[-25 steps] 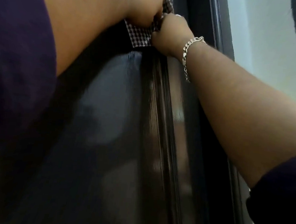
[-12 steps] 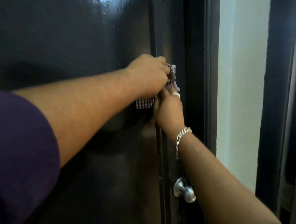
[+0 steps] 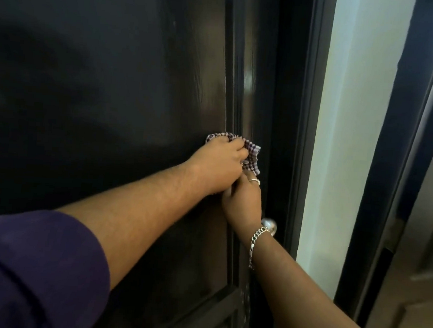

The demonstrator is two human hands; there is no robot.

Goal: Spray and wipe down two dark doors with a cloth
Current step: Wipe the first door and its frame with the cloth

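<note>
A dark glossy door (image 3: 113,79) fills the left and middle of the head view. A checked cloth (image 3: 252,156) is pressed against the door's right stile, just above the knob. My left hand (image 3: 219,164) is closed over the cloth from the left. My right hand (image 3: 243,201), with a ring and a chain bracelet, sits directly under it and grips the cloth's lower part. Most of the cloth is hidden by the two hands. No spray bottle is in view.
A round metal knob (image 3: 270,225) shows just below my right wrist. The dark door frame (image 3: 308,119) runs beside it, then a strip of white wall (image 3: 351,122). A second dark door frame (image 3: 400,151) stands at the far right.
Both hands have slid the cloth down the door's right edge, from near the top to just above the knob. The view has dropped with them.
</note>
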